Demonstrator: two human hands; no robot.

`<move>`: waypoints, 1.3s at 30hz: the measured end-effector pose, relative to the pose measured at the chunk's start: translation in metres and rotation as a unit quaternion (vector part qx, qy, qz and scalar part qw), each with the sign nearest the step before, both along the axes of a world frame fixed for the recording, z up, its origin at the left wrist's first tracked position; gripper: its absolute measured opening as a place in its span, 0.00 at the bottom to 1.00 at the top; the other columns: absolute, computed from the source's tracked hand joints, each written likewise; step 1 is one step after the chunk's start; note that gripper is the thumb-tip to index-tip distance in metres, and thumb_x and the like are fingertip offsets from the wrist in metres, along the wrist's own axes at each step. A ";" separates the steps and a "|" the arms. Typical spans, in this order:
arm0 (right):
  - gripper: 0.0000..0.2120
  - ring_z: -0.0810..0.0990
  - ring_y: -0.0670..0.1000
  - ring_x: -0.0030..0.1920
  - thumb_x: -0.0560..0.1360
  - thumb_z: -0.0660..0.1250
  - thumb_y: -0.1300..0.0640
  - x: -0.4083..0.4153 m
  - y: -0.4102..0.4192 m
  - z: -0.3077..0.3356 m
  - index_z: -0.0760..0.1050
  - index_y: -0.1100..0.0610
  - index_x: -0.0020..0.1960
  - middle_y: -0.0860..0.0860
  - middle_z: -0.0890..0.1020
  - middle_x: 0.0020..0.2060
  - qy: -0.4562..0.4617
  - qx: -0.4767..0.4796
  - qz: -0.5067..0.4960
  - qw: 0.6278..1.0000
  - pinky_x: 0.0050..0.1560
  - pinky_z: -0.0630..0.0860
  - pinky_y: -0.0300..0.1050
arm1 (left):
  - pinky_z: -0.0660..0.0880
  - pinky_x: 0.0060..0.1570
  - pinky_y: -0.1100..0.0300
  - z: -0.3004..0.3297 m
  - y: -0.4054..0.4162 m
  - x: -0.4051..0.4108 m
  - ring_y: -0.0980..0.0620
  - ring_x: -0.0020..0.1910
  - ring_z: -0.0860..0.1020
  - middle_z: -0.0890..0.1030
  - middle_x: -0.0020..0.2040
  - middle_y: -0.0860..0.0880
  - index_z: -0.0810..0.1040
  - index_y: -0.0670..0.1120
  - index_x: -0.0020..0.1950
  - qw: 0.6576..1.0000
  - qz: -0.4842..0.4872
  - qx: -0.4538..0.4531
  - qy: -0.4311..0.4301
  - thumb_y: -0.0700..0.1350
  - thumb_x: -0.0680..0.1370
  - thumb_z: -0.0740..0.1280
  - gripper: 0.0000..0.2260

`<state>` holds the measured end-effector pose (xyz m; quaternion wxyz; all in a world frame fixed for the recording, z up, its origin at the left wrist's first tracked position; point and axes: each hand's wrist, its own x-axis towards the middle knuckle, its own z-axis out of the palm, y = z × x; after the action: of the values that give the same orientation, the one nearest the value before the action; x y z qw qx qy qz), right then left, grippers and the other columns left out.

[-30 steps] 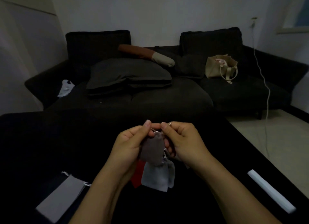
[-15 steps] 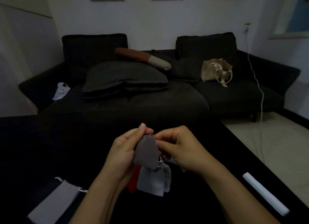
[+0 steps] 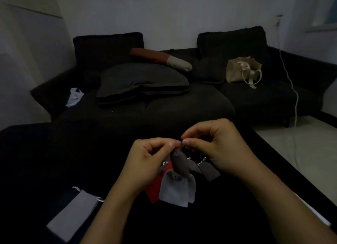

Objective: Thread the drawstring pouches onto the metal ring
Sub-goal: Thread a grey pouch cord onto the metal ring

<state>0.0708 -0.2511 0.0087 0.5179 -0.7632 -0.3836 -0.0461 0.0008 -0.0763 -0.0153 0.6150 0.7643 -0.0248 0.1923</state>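
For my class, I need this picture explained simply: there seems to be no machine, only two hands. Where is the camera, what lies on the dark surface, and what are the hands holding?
There is no machine here. A person wears a wide-angle camera on the head, looking forward and down, so you see that person's own arms. The left hand pinches the top of a dark grey drawstring pouch. The right hand pinches something small beside it; the metal ring is too dim to make out. Below hang a red fabric pouch, a pale grey fabric pouch and another dark grey pouch. On the black table lies a loose light grey drawstring pouch. Behind stands a dark sofa with a beige tote bag.
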 end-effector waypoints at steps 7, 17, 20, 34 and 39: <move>0.06 0.82 0.42 0.41 0.72 0.74 0.55 -0.005 0.001 0.002 0.82 0.47 0.48 0.44 0.84 0.39 -0.129 -0.168 0.009 0.977 0.43 0.80 0.42 | 0.80 0.48 0.58 -0.005 0.007 0.000 0.50 0.48 0.85 0.87 0.45 0.47 0.86 0.43 0.49 0.996 -0.059 0.065 0.018 0.38 0.77 0.68 0.07; 0.04 0.80 0.41 0.39 0.73 0.73 0.53 -0.005 0.004 -0.001 0.79 0.47 0.47 0.45 0.82 0.38 -0.124 -0.215 0.019 0.969 0.40 0.78 0.41 | 0.79 0.52 0.56 0.002 0.014 -0.003 0.57 0.50 0.83 0.85 0.48 0.55 0.85 0.49 0.50 0.971 -0.089 0.218 0.039 0.40 0.79 0.66 0.09; 0.05 0.80 0.40 0.38 0.73 0.73 0.53 -0.005 0.005 -0.003 0.79 0.46 0.47 0.44 0.82 0.36 -0.117 -0.209 0.010 0.971 0.37 0.75 0.34 | 0.80 0.51 0.55 0.006 0.014 -0.005 0.59 0.49 0.83 0.85 0.48 0.56 0.85 0.51 0.51 0.963 -0.083 0.254 0.039 0.42 0.80 0.66 0.09; 0.03 0.82 0.51 0.38 0.76 0.70 0.59 -0.013 0.003 0.010 0.77 0.54 0.46 0.54 0.82 0.37 -0.009 -0.155 0.090 0.984 0.42 0.80 0.48 | 0.78 0.41 0.66 0.013 0.015 -0.015 0.54 0.42 0.85 0.87 0.41 0.44 0.86 0.40 0.44 0.994 -0.087 0.019 0.064 0.43 0.69 0.71 0.09; 0.09 0.82 0.54 0.36 0.73 0.73 0.61 -0.015 0.003 0.013 0.79 0.53 0.52 0.56 0.82 0.35 0.033 -0.079 0.099 0.991 0.39 0.79 0.46 | 0.79 0.45 0.63 0.016 0.015 -0.017 0.49 0.46 0.85 0.86 0.45 0.42 0.85 0.39 0.48 0.993 -0.090 -0.041 0.066 0.42 0.72 0.68 0.10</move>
<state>0.0553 -0.2483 0.0220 0.4704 -0.7610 -0.4426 0.0609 -0.0157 -0.0616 0.0007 0.6612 0.7439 -0.0447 0.0862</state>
